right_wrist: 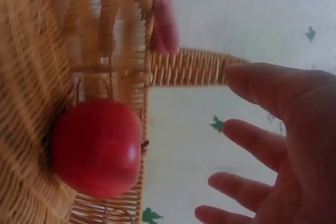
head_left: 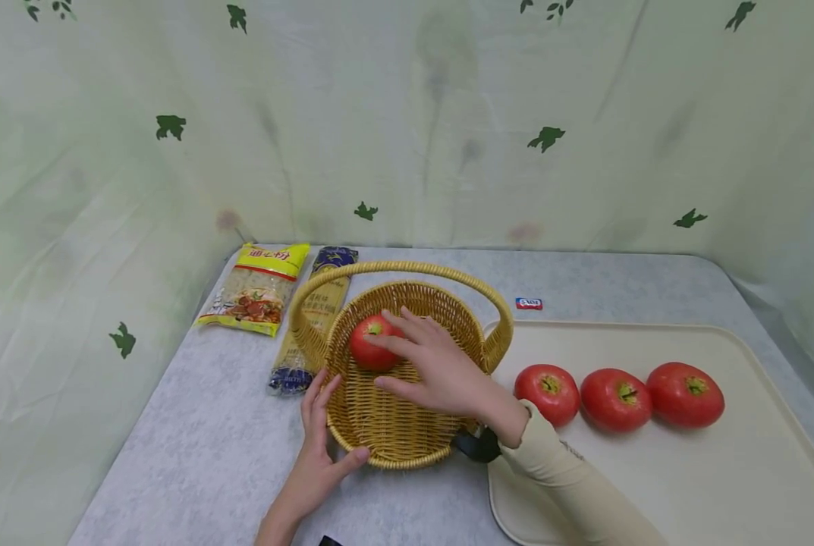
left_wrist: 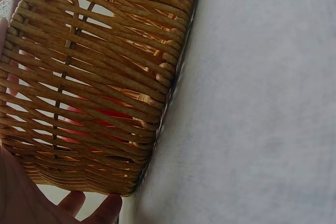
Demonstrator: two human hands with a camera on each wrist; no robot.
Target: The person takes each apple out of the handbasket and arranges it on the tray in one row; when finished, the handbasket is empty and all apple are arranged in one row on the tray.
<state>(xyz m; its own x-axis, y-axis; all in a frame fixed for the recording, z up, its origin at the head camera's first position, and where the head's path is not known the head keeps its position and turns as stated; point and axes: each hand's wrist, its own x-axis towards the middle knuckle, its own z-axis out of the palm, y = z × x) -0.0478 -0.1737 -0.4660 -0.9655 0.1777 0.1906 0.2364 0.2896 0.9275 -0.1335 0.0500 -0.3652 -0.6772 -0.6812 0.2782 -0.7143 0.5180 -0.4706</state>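
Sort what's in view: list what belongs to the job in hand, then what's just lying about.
Likely in the job:
wicker basket
left hand, at its rim
right hand, over it
red apple, inside it
three more red apples
cream tray under those three

Apparently just lying about:
macaroni bag
spaghetti packet
small red, white and blue item

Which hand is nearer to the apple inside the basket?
Right. The right hand is over the basket, close to the apple but not gripping it; the left hand rests outside, against the basket's near-left side.
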